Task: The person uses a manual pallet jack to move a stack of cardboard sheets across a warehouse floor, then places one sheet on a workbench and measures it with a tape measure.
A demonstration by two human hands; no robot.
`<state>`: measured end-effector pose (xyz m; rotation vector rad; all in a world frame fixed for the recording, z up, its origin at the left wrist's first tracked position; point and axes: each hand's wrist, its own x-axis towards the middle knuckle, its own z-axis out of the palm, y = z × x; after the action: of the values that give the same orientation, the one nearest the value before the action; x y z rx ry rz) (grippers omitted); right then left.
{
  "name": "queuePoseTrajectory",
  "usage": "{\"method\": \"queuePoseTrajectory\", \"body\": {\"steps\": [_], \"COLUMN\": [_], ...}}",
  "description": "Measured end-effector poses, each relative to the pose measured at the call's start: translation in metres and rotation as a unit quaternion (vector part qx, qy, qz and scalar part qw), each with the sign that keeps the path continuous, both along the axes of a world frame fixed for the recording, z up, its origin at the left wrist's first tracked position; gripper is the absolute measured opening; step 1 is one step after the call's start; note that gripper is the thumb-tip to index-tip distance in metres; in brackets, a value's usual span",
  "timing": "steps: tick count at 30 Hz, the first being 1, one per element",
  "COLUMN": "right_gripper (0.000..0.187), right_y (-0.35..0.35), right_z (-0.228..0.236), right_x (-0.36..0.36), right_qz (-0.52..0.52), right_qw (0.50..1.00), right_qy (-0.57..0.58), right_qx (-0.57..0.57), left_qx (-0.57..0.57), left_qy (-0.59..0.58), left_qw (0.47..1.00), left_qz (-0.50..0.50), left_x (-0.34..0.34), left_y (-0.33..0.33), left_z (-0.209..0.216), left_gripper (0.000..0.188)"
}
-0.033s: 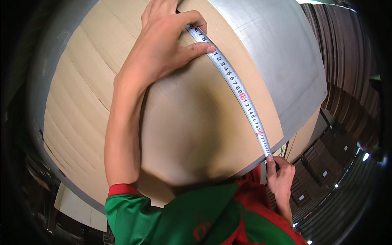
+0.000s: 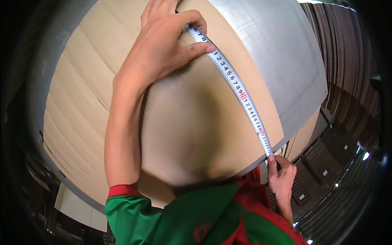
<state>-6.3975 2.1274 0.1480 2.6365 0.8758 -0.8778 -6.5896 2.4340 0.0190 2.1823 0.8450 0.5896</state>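
Observation:
A white measuring tape (image 2: pixel 232 76) with black and red markings stretches in a curve across a brown cardboard sheet (image 2: pixel 179 118). At its far part, the thumb and bent index finger of my left hand (image 2: pixel 163 47) grip the tape; the other fingers are partly cut off by the top edge. Beyond the sheet's near right corner, my right hand (image 2: pixel 281 179) is closed around the tape's near end. A bit of something dark shows between its fingers, but the rest is hidden in the palm.
Beneath the cardboard lies a grey metal surface (image 2: pixel 281 61), its edge running past my body. Ridged tan cardboard (image 2: pixel 77 106) covers the left side. Stacks of dark brown sheets (image 2: pixel 339 57) stand at the right, with more stacks (image 2: pixel 320 167) lower down.

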Motion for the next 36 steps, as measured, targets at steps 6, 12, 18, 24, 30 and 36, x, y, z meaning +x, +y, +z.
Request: {"method": "queuePoseTrajectory", "body": {"steps": [6, 12, 18, 24, 30, 36], "right_gripper": [0.025, 0.026, 0.026, 0.025, 0.025, 0.025], "right_y": [-0.002, 0.002, 0.003, 0.003, 0.002, 0.001], "right_z": [-0.01, -0.011, -0.009, -0.009, -0.011, -0.013], "right_x": [0.004, 0.01, 0.013, 0.016, 0.014, 0.008], "right_qz": [0.01, 0.006, 0.004, -0.009, -0.011, -0.002], "right_qw": [1.0, 1.0, 1.0, 1.0, 1.0, 1.0], "right_qy": [-0.009, -0.007, 0.004, 0.016, 0.016, 0.001], "right_qx": [0.022, 0.014, 0.022, 0.021, 0.023, 0.012], "left_qx": [-0.03, -0.035, -0.058, -0.074, -0.068, -0.074], "left_qy": [0.026, 0.031, 0.053, 0.039, 0.028, 0.045], "left_qw": [0.999, 0.999, 0.997, 0.996, 0.997, 0.995], "left_qz": [-0.015, -0.023, -0.028, -0.034, -0.035, -0.04], "left_x": [0.001, 0.003, 0.004, 0.002, 0.001, 0.002], "left_y": [0.003, 0.009, 0.014, 0.014, 0.014, 0.012], "left_z": [-0.006, -0.005, 0.0, -0.001, -0.005, -0.008], "left_gripper": [0.029, 0.027, 0.026, 0.026, 0.026, 0.028]}}
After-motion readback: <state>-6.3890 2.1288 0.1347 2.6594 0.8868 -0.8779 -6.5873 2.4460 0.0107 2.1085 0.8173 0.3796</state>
